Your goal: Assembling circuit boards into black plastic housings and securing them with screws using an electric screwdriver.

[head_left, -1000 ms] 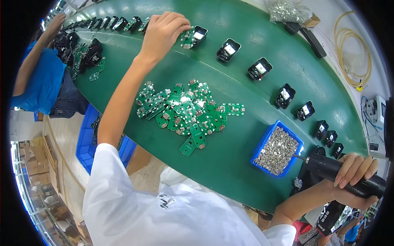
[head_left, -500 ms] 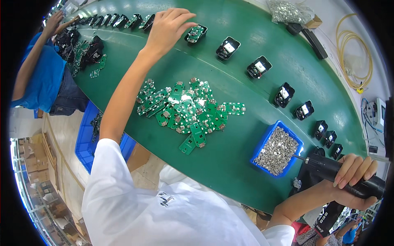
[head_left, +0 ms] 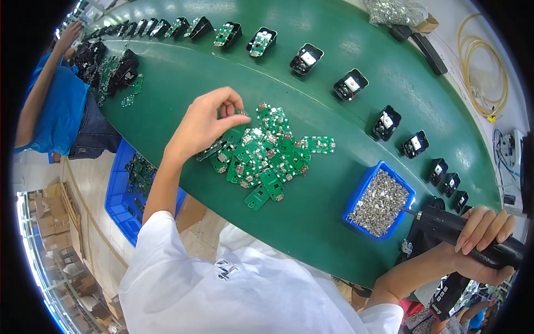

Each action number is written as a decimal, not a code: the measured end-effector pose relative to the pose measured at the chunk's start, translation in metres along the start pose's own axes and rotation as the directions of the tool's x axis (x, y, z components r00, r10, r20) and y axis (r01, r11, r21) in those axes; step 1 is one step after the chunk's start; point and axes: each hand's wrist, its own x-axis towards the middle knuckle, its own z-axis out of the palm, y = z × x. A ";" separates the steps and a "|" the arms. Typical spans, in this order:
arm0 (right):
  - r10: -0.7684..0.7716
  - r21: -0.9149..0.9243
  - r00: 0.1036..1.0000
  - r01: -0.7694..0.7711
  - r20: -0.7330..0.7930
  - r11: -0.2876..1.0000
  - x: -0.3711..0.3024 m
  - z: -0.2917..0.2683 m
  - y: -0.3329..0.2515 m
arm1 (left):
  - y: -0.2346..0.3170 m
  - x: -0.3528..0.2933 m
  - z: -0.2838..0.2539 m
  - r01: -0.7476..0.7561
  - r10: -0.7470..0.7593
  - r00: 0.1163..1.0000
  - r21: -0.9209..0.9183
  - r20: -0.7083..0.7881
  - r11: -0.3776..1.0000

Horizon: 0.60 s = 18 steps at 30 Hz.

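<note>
Over the left edge of a heap of green circuit boards (head_left: 267, 158) is my left hand (head_left: 208, 119), its thumb and fingers pinched on one circuit board (head_left: 235, 133) that they partly hide. My right hand (head_left: 483, 236) wraps around a black electric screwdriver (head_left: 439, 222), whose thin bit points left to the rim of a blue box (head_left: 351, 216) full of small silver screws (head_left: 381, 201). Beyond the heap, a black housing (head_left: 261, 43) has a green board lying in it. The housing (head_left: 306, 59) to its right shows a white part inside and no green board.
Black housings curve in a row along the green table (head_left: 317, 195), from far left to right. A bag of metal parts (head_left: 395, 14) and a coiled yellow hose (head_left: 484, 72) are at the back right. At left, a co-worker in blue (head_left: 55, 106) stands near a blue bin (head_left: 119, 209).
My left hand has come back from the far housings to the board heap and closed on a board. The right hand still holds the screwdriver near the screw box.
</note>
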 end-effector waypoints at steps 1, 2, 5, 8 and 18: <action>0.000 0.003 1.000 0.000 0.001 1.000 0.000 0.000 0.000 | 0.000 0.002 0.000 0.020 -0.020 1.000 -0.091 -0.003 0.996; -0.001 0.005 1.000 0.001 0.001 1.000 -0.001 -0.001 -0.001 | 0.001 0.004 0.000 0.020 -0.021 1.000 -0.089 -0.005 0.996; -0.030 0.024 0.999 0.031 -0.029 0.999 -0.003 -0.003 -0.002 | 0.002 0.015 0.001 -0.485 0.546 0.810 0.277 -0.215 0.829; -0.042 0.025 0.999 0.043 -0.032 0.999 -0.003 -0.006 -0.004 | -0.002 0.014 0.006 -0.602 0.698 0.688 0.381 -0.199 0.702; 0.002 0.065 1.000 0.000 -0.030 0.998 0.000 -0.002 -0.004 | -0.006 0.052 0.024 -0.375 0.395 0.907 0.147 -0.147 0.916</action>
